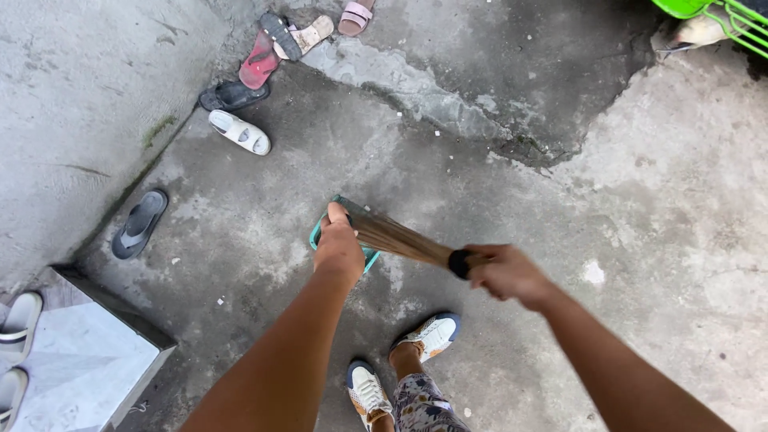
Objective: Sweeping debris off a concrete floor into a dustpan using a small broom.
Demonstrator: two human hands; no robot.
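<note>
My left hand (338,250) grips a teal dustpan (320,232) held low over the concrete floor; most of the pan is hidden behind the hand. My right hand (506,272) is closed on the bound end of a stick broom (396,238), whose brown bristles slant up-left into the dustpan. A black band (459,263) wraps the broom just by my right fingers. Below the hands are my two feet in white sneakers (432,334).
Several sandals and slippers lie along the wall at upper left: a grey flip-flop (140,223), a white one (239,132), a black one (232,95), a red one (260,60). A marble step (80,352) is at bottom left. Green plastic furniture (720,16) stands top right. The concrete is cracked.
</note>
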